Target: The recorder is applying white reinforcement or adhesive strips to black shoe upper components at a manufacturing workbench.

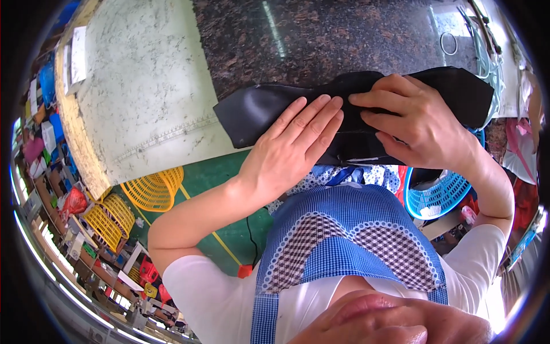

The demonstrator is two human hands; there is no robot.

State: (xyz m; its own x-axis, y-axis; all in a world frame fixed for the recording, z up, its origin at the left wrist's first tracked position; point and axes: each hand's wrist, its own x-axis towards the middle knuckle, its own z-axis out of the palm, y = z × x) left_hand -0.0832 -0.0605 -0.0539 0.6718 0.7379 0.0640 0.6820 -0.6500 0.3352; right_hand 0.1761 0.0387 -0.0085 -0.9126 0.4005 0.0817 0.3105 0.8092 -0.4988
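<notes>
A long black piece of smooth, leather-like material (246,112) lies across the near edge of the dark stone slab, its left end slightly glossy. My left hand (298,135) rests flat on its middle, fingers stretched out side by side. Just to the right, my right hand (409,117) touches the same piece with bent, spread fingertips; its fingers show no grip on the material. The right end of the black piece (467,94) extends beyond that hand. Part of the middle is hidden under both hands.
The speckled stone slab (338,40) adjoins a pale, scuffed board (143,86) with a ruler-like scale (166,135). Cords (487,57) hang at the far right. A blue basket (435,198) stands below the table at right, yellow baskets (152,189) at left.
</notes>
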